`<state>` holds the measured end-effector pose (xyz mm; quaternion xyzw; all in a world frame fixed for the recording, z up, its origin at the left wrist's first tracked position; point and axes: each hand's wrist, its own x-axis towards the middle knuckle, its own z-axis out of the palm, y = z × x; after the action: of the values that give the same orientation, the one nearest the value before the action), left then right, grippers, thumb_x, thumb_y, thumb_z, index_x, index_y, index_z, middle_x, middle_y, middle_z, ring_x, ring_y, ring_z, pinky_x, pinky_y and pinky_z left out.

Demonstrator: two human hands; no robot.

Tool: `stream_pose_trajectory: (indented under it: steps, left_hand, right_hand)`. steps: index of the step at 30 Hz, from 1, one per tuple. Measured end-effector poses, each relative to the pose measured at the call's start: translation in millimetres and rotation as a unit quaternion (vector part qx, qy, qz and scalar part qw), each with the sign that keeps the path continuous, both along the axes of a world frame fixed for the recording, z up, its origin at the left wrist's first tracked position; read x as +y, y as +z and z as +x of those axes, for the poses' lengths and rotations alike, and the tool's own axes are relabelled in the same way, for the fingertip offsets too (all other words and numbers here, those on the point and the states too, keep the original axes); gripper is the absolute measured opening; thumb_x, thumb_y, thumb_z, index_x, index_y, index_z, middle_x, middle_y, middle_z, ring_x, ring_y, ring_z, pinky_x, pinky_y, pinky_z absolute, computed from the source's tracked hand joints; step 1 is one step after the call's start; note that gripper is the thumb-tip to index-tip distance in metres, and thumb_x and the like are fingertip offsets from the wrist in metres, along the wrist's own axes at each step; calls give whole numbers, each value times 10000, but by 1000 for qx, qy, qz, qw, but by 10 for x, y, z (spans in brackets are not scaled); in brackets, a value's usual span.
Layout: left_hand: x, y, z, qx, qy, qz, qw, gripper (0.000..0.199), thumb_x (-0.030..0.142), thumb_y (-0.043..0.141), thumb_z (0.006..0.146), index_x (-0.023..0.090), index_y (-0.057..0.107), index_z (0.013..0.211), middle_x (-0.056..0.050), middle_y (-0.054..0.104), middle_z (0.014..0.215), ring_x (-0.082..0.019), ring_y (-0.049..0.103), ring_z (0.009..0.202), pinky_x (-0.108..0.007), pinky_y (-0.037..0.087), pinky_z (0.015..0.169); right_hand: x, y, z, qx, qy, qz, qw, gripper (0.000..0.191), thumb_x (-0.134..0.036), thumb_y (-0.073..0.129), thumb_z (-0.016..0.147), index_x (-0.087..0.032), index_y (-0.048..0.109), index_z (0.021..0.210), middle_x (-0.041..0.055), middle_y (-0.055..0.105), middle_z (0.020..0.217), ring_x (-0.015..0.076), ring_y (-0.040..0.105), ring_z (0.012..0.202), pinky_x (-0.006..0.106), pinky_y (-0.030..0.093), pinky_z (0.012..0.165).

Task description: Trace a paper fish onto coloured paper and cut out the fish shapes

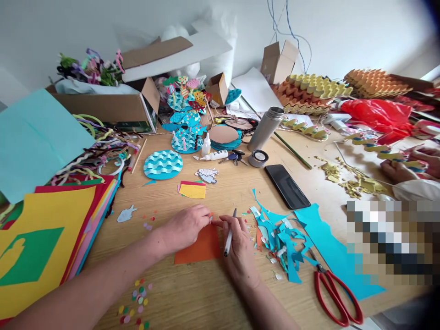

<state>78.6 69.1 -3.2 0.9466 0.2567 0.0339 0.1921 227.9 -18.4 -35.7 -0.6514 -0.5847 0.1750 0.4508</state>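
Observation:
An orange sheet of paper (pixel 197 247) lies flat on the wooden table under both hands. My left hand (pixel 187 227) rests at its upper edge with the fingers bent together; what they pinch or press there is too small to make out. My right hand (pixel 240 247) grips a grey-and-black pen (pixel 229 236), tilted across the fingers, with its index finger close to my left fingertips. Beyond the hands are fish cutouts (pixel 207 175) and small yellow and red paper pieces (pixel 192 190). Another pale fish cutout (pixel 126 213) lies to the left.
On the right are blue paper scraps (pixel 285 238), red-handled scissors (pixel 338 293), a phone (pixel 288 187) and a metal flask (pixel 266 128). Coloured sheets (pixel 80 229) are stacked left, confetti dots (pixel 139 298) in front. Another person's hands (pixel 395 172) hold a painted egg-carton strip (pixel 385 151).

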Motion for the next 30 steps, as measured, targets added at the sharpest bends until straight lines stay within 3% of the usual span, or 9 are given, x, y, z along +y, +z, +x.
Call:
stream_pose_trajectory:
  steps: [9, 17, 23, 30]
  left_hand:
    - [-96, 68, 41, 16, 32, 35, 999, 266, 15, 432, 837, 161, 636, 926, -54, 617, 905, -188, 558, 866, -305, 470, 772]
    - [-450, 116, 92, 48, 119, 37, 991, 248, 69, 427, 873, 123, 590, 1051, -108, 624, 1039, -217, 575, 964, -344, 466, 871]
    - [-643, 29, 64, 5, 183, 43, 982, 334, 209, 495, 895, 90, 555, 1201, -137, 565, 1287, -266, 458, 1225, -403, 359, 1053]
    - [-747, 19, 105, 23, 234, 29, 972, 353, 212, 485, 880, 135, 554, 1216, -129, 540, 1338, -279, 553, 1078, -422, 473, 892]
  right_hand:
    - [-14, -18, 48, -144, 33, -10, 989, 199, -99, 425, 888, -199, 579, 966, 67, 646, 863, 230, 539, 843, 357, 414, 744]
    - [-8, 2, 62, -177, 41, -8, 983, 170, -113, 437, 886, -207, 570, 936, 42, 664, 814, 217, 553, 819, 364, 374, 794]
    - [-7, 3, 79, -174, 59, -18, 983, 189, -84, 433, 878, -219, 555, 932, 41, 687, 870, 224, 554, 849, 365, 359, 793]
    - [-11, 9, 95, -188, 66, -23, 980, 156, -142, 434, 899, -218, 564, 939, 43, 657, 782, 238, 555, 843, 370, 379, 776]
